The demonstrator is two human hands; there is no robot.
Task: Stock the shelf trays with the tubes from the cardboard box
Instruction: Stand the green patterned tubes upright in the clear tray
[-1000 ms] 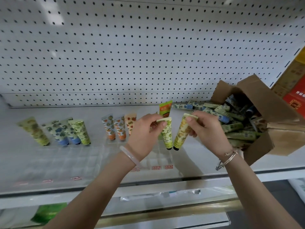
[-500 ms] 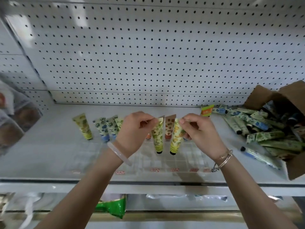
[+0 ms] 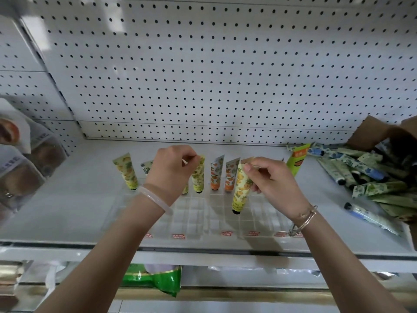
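The right hand is pinching a yellow tube by its crimped end, hanging near upright, cap down, over the clear tray. The left hand is pinching a green tube standing in the back row beside orange tubes. The box is lying at right.

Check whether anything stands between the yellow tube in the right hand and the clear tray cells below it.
Nothing visible does. The yellow tube hangs cap-down from the right hand over the clear tray, whose cells beneath it look empty. The orange tubes stand behind it, and the left hand pinches a yellow-green tube farther left.
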